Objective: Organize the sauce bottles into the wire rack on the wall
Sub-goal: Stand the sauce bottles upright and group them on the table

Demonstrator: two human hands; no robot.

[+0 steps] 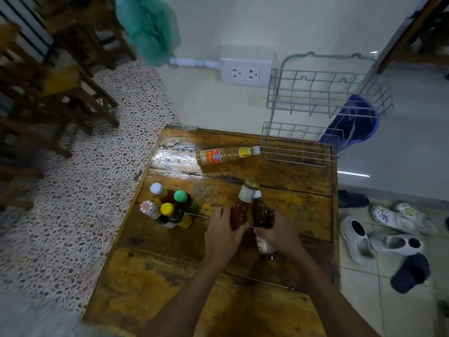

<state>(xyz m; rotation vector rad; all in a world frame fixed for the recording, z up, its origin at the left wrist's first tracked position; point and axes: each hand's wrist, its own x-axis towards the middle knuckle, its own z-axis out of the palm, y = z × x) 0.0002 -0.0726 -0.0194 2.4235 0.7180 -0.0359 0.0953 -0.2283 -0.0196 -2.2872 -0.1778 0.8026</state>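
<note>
On the wooden table [243, 307] my left hand [222, 233] grips a red sauce bottle [240, 210] and my right hand [279, 232] grips a dark sauce bottle [261, 215]; the two bottles touch side by side. A yellow-orange bottle with a red label [223, 156] lies on its side near the table's far edge. Several capped bottles [170, 207] stand in a cluster at the left. A two-tier white wire rack [323, 93] hangs on the wall at the far right, with both tiers holding no bottles.
A wall socket [245, 72] sits left of the rack. A blue bucket [354, 122] shows behind the rack's wires. Wooden chairs [60, 81] stand at the far left on the terrazzo floor. Several shoes [388, 237] lie on the tiles to the right.
</note>
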